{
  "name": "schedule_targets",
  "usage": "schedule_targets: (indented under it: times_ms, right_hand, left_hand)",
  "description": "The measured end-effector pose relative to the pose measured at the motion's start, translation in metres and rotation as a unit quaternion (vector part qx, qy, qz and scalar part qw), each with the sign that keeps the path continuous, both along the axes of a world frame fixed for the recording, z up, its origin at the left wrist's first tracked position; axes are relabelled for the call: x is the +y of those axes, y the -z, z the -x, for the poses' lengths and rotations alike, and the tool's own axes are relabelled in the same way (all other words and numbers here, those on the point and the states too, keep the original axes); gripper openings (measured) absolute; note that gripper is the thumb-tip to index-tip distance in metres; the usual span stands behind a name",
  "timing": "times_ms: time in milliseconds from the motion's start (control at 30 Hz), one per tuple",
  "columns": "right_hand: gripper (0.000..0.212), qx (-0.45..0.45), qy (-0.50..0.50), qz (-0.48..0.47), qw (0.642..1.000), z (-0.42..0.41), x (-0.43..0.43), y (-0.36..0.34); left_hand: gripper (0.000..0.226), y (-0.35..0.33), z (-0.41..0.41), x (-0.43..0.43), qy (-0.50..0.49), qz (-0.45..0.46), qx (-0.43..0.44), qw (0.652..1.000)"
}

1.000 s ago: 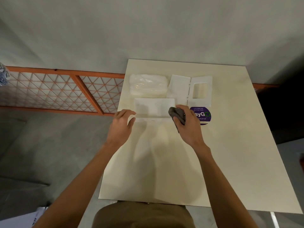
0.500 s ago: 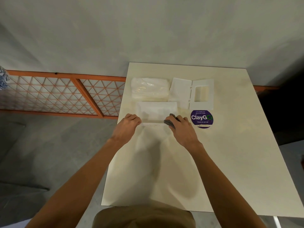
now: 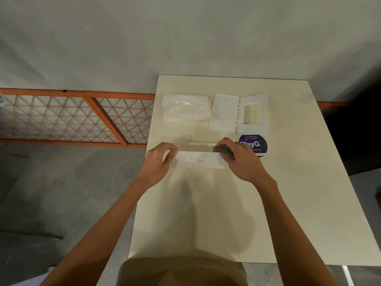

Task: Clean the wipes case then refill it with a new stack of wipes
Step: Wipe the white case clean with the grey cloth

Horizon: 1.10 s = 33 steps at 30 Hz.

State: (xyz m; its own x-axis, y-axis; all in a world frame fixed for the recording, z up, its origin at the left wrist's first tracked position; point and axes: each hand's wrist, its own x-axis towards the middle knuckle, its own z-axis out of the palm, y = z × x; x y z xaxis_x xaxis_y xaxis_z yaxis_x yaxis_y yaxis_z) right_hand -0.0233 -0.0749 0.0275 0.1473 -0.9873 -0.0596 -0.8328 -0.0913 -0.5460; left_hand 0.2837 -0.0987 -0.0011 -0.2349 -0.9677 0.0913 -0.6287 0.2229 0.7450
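The white wipes case base (image 3: 196,159) is lifted and tilted toward me, showing brown specks on its inner face. My left hand (image 3: 158,162) grips its left end. My right hand (image 3: 243,159) grips its right end and also holds a dark grey cloth (image 3: 223,150) bunched under the fingers. The case lid (image 3: 239,113), white with a rectangular opening, lies open flat farther back. A plastic-wrapped stack of new wipes (image 3: 185,110) lies to the lid's left.
The cream table (image 3: 288,203) reaches from my body to a grey wall. A round purple sticker (image 3: 254,145) sits behind my right hand. An orange lattice railing (image 3: 72,116) runs left of the table, above a grey floor.
Both hands closed on the ends of the case base, lifted it off the table and tilted it toward me. The cloth stayed in my right hand.
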Motion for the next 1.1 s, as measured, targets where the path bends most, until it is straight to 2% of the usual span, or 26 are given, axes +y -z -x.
schedule_targets:
  times_ms: [100,233,400,533,600,667,733,800,900,1100]
  right_hand:
    - [0.02,-0.049,-0.005,-0.023,0.999,0.005,-0.006,-0.009]
    - [0.015,-0.066,0.003,-0.028,0.997,0.004,-0.015,-0.008]
    - [0.02,-0.057,0.045,0.011,0.997,-0.005,-0.023,0.001]
    - [0.024,-0.102,0.097,0.041,0.989,-0.006,-0.021,0.009]
    - [0.025,-0.128,0.146,0.062,0.979,-0.007,-0.016,0.008]
    - [0.027,-0.166,0.203,0.077,0.962,-0.009,-0.008,0.004]
    - [0.029,-0.205,0.246,0.08,0.944,-0.012,0.001,0.001]
    - [0.033,-0.224,0.271,0.065,0.934,-0.015,0.007,-0.001]
    - [0.035,-0.19,0.279,0.06,0.94,-0.021,0.013,-0.003]
    - [0.026,-0.074,0.261,0.135,0.953,-0.033,0.018,0.007]
  left_hand:
    - [0.015,-0.004,0.002,-0.002,-0.013,-0.062,0.045,0.997]
    - [0.015,0.001,0.004,-0.009,-0.038,-0.111,0.058,0.991]
    - [0.015,0.003,0.01,-0.012,-0.083,-0.111,0.092,0.986]
    - [0.018,0.004,0.009,-0.006,-0.088,-0.113,0.132,0.981]
    - [0.027,0.003,0.005,0.001,-0.063,-0.123,0.163,0.977]
    - [0.052,0.0,-0.001,0.007,-0.033,-0.14,0.171,0.975]
    - [0.073,0.002,-0.006,0.012,-0.018,-0.131,0.133,0.982]
    - [0.074,0.005,-0.008,0.017,-0.029,-0.113,0.101,0.988]
    - [0.069,0.006,-0.007,0.026,-0.055,-0.102,0.083,0.99]
    - [0.067,0.008,-0.003,0.039,-0.054,-0.058,0.037,0.996]
